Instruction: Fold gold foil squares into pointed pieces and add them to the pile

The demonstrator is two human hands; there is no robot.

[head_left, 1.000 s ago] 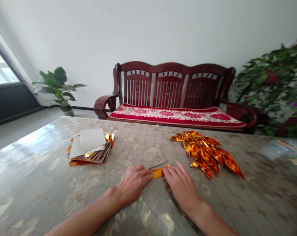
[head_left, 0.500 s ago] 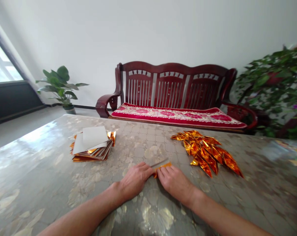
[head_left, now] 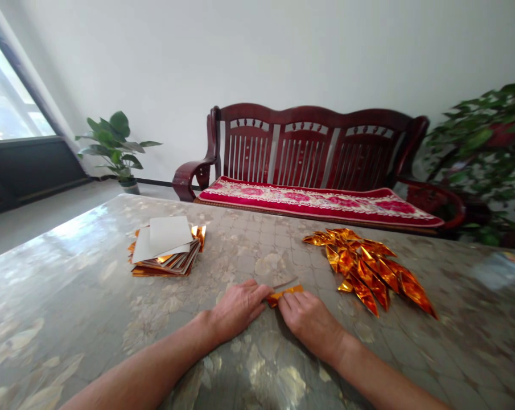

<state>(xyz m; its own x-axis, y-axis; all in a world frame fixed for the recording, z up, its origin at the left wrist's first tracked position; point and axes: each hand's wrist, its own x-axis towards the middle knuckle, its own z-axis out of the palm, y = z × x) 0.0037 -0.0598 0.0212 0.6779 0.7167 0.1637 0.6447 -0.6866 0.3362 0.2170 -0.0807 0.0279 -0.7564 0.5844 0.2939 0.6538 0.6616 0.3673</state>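
Note:
Between my hands, low over the patterned tabletop, is a partly folded sheet of orange-gold foil paper. My left hand pinches its left end with the fingers closed. On the other side, my right hand has its fingers curled onto the right part of the sheet, hiding some of it. A thin grey edge of paper sticks up behind the foil. To the right lies a pile of folded gold foil pieces with pointed ends. A stack of foil-backed paper sheets, pale side up, sits to the left.
Behind the table stands a dark red wooden bench with a red floral seat cover. A potted plant is at the back left and a leafy plant at the right. Clear plastic lies at the table's right side.
The view has turned slightly to the left, so the things on the table appear shifted right. Both hands keep hold of the foil paper, with little other movement.

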